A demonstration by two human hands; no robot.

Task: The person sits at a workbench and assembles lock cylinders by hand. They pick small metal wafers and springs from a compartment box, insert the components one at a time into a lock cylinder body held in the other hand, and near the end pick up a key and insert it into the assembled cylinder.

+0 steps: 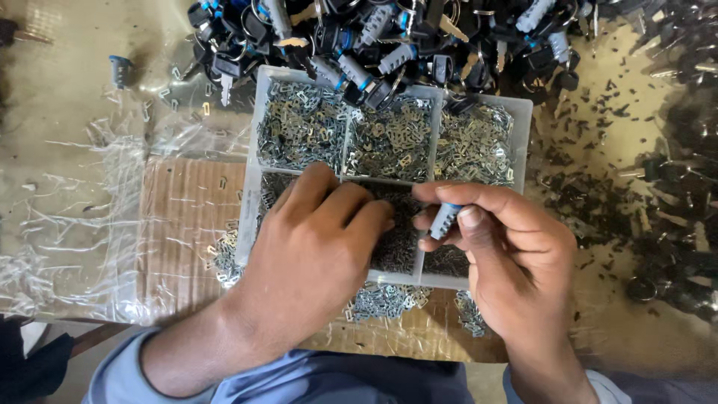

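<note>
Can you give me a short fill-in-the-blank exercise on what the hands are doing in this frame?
1. The right hand pinches a small grey and ____ lock cylinder.
2. The left hand reaches into the clear ____ tray.
3. The tray's compartments hold small ____ plates.
4. Beyond the tray lies a pile of cylinders and ____.

Missing words: blue; compartment; metal; keys

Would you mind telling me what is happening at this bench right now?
A person's left hand reaches into the divided plastic tray of small metal clips. The right hand pinches a small grey and blue lock cylinder over the tray. A pile of similar cylinders and keys lies beyond it.
</note>
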